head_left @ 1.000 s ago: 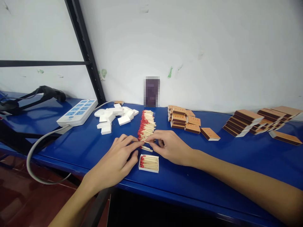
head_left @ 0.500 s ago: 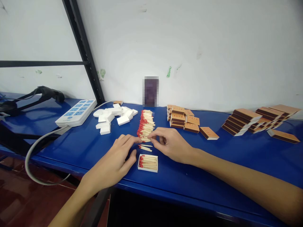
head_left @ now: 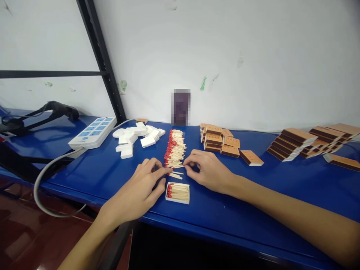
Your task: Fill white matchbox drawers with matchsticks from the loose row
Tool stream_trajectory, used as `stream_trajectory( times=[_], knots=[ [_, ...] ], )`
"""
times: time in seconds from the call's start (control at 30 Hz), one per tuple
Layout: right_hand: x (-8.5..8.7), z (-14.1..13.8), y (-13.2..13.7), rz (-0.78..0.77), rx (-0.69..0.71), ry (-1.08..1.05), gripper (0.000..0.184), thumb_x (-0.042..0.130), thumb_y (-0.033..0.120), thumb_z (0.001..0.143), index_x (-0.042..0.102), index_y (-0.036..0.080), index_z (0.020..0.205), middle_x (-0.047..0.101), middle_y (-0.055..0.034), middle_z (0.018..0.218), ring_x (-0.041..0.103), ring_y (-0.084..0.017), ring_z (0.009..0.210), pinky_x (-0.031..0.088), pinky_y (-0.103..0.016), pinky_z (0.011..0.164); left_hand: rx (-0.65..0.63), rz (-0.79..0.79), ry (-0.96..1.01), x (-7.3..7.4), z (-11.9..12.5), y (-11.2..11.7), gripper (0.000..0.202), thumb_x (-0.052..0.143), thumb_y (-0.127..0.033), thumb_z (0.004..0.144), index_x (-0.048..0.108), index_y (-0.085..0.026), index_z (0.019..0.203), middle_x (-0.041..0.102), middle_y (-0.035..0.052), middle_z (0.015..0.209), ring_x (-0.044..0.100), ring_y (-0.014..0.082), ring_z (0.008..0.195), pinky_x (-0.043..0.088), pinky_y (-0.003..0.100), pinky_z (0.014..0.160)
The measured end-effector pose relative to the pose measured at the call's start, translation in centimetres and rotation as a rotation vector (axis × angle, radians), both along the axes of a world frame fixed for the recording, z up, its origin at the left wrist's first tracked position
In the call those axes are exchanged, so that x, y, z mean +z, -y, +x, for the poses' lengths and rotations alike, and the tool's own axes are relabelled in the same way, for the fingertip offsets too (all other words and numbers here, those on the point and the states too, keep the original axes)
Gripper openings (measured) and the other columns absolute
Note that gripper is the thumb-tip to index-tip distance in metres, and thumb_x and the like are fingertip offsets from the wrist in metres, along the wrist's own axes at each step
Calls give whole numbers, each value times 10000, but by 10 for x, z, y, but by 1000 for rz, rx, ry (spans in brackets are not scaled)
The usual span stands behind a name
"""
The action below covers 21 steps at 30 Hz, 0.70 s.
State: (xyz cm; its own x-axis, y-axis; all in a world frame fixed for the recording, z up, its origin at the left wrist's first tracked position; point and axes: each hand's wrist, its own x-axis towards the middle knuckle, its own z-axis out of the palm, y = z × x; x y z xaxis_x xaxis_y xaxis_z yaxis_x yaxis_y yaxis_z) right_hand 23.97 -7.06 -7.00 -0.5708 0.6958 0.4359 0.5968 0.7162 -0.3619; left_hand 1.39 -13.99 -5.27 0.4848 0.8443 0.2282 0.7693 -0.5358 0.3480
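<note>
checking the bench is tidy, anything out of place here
A few loose matches lie askew between the neat row of matches and the filled tray. The white trays sit in a jumbled heap, and one matchbox lies apart from its stack.

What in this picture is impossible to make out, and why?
In the head view:
- Dark upright thing by the wall: blurred out.
- Print on the matchboxes: too small.
- Whether the left hand and right hand grip any sticks from the pile of matches: fingertips cover them.
- Black object at far left: cut by the edge.
- Rightmost box stacks: cut by the right edge.
</note>
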Motion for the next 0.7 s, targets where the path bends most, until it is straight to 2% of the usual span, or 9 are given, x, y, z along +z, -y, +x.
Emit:
stream_trajectory(
  times=[0.27,0.53,0.7],
  knots=[
    [11,0,1,-132,5,10,98,600,97,764,649,169,720,575,9,715,485,-98,614,363,-233,578,-16,7,-36,1,1,-2,429,364,-265,981,458,-301,1398,505,64,1070,462,234,978,438,421,882],
    [15,-5,5,-223,-1,4,87,608,160,790,664,175,724,602,4,724,501,-103,623,356,-241,573,1,13,-56,0,2,-3,426,361,-286,982,459,-299,1397,496,62,1064,460,235,960,425,418,858],
    [18,-5,7,-241,25,-1,113,596,183,813,681,172,740,602,5,705,490,-95,599,350,-237,558,17,-11,-42,0,1,-3,432,350,-301,991,410,-304,1418,488,61,1104,450,239,1007,419,432,896]
  ],
)
